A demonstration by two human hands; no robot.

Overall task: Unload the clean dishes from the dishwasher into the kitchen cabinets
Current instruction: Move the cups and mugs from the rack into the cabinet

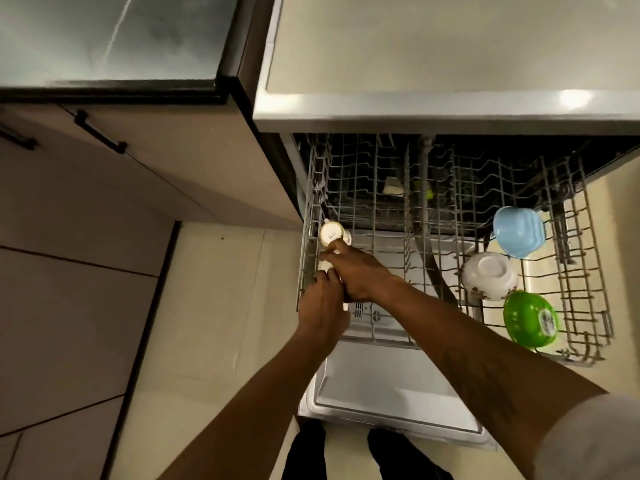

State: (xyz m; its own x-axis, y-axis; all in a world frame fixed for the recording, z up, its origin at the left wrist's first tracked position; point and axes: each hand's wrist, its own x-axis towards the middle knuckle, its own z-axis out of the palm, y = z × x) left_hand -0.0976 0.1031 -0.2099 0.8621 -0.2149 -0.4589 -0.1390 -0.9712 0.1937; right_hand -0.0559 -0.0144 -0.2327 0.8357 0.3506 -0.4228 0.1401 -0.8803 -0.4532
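Right grip [360, 277] curled on white cup [325, 265] (left grip [320, 306] alongside), arms extended.

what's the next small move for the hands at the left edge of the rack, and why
Probably lift the small white cup straight up off the rack: both the left hand and right hand are already on it, and a second upturned cup stands close behind.

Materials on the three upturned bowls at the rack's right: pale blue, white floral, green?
Pale blue upturned bowl: probably plastic, matte, with a soft even sheen and a stepped moulded shape.
White upturned bowl with a floral rim: ceramic or opal glass, glossy, with a smooth bright base. I can't separate the two.
Green upturned bowl with a white label: likely plastic, glossy, in a saturated colour, with a sticker on it.
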